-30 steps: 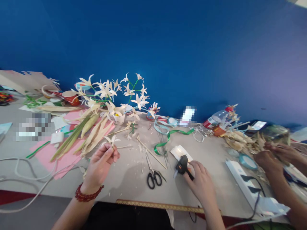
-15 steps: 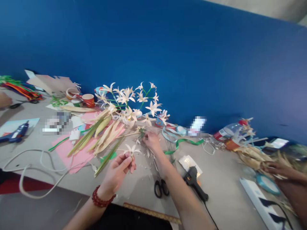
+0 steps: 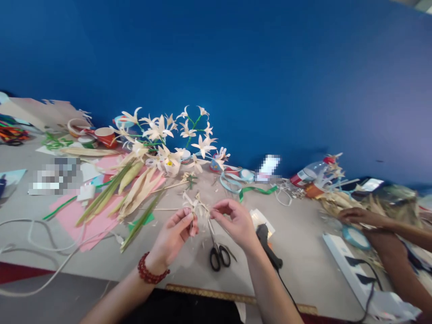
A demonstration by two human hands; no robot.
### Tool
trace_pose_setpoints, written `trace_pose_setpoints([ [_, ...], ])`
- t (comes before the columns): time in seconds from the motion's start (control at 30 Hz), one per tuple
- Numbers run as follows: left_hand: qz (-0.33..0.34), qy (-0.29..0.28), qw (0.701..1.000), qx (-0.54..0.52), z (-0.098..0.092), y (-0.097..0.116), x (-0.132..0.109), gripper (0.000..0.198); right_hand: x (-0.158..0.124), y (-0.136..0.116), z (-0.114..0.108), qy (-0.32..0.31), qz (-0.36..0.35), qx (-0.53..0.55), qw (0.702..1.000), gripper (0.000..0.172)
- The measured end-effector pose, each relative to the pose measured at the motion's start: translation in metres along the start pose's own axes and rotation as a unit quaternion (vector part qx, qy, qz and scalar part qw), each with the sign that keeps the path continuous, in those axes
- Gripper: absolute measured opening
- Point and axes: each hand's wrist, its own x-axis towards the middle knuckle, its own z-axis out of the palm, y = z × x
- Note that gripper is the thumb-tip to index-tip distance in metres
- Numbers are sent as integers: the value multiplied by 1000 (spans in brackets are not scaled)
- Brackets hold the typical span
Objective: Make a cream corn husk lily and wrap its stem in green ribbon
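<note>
Right now, taking the centre of my remote view as the clock's, the nearest thing is a gold-patterned strip [image 3: 205, 291] along the front edge of the worktop [image 3: 303, 234], at six. Just past it, also at six, lie black-handled scissors [image 3: 216, 247], untouched. By seven, I have the left hand [image 3: 175, 230] pinching a white husk flower [image 3: 190, 204] between thumb and fingers, petals upward. Slightly right of six, the right hand [image 3: 236, 221] has thumb and forefinger closed on what looks like a pale husk piece [image 3: 203, 208], just beside the flower; blur hides whether the two touch. Near five, the black glue gun [image 3: 269, 248] lies unheld.

I judge this flower part-made: its petals are spread, but I can make out no green stem beneath. Towards eight, corn husks [image 3: 137, 195] partly over pink paper [image 3: 67, 218] seem unused, while the spray of white flowers [image 3: 158, 130] on green stems at ten looks finished.

Scraps litter the grey surface. At four sits a power strip [image 3: 342, 258]; at half past three, a co-worker's hand [image 3: 366, 217]; at three, a tilted plastic bottle [image 3: 305, 175]. A blue wall [image 3: 216, 58] fills twelve.
</note>
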Motion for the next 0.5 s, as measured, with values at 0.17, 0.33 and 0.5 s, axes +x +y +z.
trace_pose_setpoints([
  [0.17,-39,-37,999,5,18,-11,-2,13,-24,-27,-17,52,-98,-90,990,6],
  [0.33,-67,-52,996,-2,27,-17,-8,15,-29,-33,-27,46,-160,-98,981,13],
  [0.5,-77,-52,996,-14,29,-18,-11,14,-29,-43,-33,51,-164,-163,972,12],
])
